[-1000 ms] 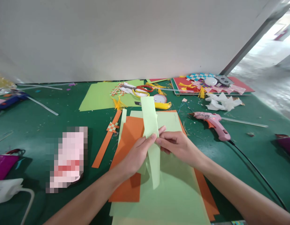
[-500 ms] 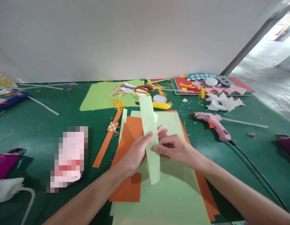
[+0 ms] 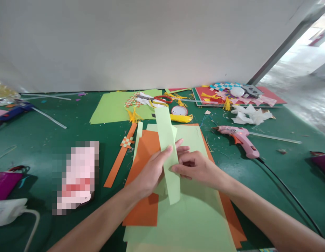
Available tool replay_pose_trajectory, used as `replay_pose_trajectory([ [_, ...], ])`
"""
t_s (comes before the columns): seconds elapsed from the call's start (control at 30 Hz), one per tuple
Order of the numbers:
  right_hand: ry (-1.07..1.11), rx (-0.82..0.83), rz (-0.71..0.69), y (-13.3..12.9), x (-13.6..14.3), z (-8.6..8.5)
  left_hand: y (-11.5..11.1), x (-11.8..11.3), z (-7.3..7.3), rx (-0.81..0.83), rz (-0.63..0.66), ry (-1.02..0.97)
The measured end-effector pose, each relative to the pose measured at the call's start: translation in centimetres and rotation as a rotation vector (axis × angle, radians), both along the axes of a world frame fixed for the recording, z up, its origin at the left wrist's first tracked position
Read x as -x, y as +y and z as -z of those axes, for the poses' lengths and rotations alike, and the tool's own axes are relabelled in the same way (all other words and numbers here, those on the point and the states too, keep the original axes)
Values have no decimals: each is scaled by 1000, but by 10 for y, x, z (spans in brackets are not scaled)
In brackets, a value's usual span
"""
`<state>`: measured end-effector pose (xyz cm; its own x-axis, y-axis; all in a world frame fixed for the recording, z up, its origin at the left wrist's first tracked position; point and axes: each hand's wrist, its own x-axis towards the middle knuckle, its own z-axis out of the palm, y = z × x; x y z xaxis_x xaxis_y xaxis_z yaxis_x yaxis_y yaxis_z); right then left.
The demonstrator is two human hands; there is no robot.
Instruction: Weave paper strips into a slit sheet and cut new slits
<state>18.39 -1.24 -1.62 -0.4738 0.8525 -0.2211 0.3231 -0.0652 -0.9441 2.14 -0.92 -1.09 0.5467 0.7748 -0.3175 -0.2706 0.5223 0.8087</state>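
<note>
A long pale green paper strip is held up over the stacked sheets, its far end raised. My left hand is closed on it, thumb on the front face and fingers behind. At the strip's right edge my right hand pinches it between thumb and forefinger. Underneath lie pale green sheets and orange paper. To the left rests an orange strip with a small woven checkered piece on it and a yellow tassel at its far end.
A pink glue gun with a cord lies at the right. Red-handled scissors and a yellow cutter lie beyond the sheets. A blurred-out pink object and a white plug are at the left. A wall stands behind.
Both hands keep their hold on the pale green strip. Its near end has shifted very slightly up and to the right; little else differs.
</note>
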Motion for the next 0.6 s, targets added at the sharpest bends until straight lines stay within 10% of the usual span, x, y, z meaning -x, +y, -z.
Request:
replay_pose_trajectory([
  [0.6,-16,-2,37,2,0,-2,-1,-1,0,-61,35,69],
])
